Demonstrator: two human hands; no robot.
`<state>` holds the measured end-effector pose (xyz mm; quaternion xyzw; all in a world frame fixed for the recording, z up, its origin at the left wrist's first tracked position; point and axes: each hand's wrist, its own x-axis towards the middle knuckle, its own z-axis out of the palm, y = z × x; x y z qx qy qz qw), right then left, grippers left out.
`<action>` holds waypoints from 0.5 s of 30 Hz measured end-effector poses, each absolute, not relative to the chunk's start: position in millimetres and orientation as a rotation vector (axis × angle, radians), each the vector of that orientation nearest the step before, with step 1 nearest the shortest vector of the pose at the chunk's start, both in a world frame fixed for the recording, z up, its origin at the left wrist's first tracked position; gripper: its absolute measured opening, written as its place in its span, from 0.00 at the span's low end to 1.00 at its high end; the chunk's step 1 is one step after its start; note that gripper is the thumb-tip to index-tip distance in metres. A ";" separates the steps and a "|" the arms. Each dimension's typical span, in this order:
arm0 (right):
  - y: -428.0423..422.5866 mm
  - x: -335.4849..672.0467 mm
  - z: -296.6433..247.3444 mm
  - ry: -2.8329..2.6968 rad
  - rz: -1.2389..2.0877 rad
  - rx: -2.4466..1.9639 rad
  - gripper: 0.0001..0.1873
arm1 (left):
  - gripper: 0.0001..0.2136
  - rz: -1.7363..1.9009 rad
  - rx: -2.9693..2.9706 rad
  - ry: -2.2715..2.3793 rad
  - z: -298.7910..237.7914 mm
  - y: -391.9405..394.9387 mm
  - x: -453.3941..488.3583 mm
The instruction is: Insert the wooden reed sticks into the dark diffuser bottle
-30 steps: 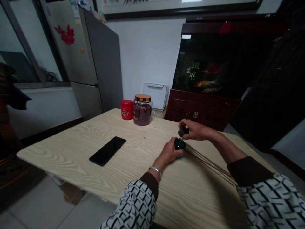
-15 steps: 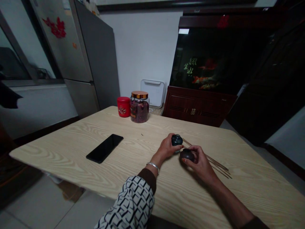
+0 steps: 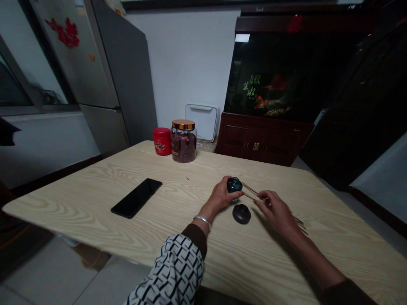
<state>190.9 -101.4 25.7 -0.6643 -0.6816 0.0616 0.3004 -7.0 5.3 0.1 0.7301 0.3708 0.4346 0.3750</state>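
The left fingers (image 3: 223, 187) are curled firmly around a small dark bottle (image 3: 234, 184), holding it just above the counter. The right fingers (image 3: 263, 196) are pinched together on a bundle of thin wooden sticks (image 3: 249, 190), which run at a low slant from beside the bottle's top, through that grip and out past the hand. Whether the sticks enter the bottle is too small to tell. A round dark lid (image 3: 241, 214) sits on the counter (image 3: 85, 207) just below the bottle, between the two hands and touching neither.

A silver bangle (image 3: 202, 220) circles the left wrist, and a patterned sleeve (image 3: 171, 271) covers that forearm. Further left, a black phone (image 3: 136, 198) lies flat on the pale wood-grain top. Near the far edge stand a glass jar (image 3: 183, 144) of dried flowers with a gold lid and, just beside it, a red tin (image 3: 162, 141). Beyond the counter are a steel fridge (image 3: 108, 72), a white case (image 3: 202, 123) and a lit fish tank (image 3: 257, 80) on a dark wooden cabinet (image 3: 260, 140).
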 end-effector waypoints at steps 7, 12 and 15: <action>-84.6 220.8 37.4 -2.207 -0.044 -2.074 0.12 | 0.30 1.109 1.873 0.975 0.9 4.4 -7.8; -76.0 224.6 31.2 -2.142 -0.026 -2.095 0.10 | 0.30 1.103 1.863 0.975 1.0 5.3 -7.1; -65.5 236.9 47.9 -2.012 0.005 -1.980 0.10 | 0.31 1.103 1.873 0.975 0.9 5.8 -6.8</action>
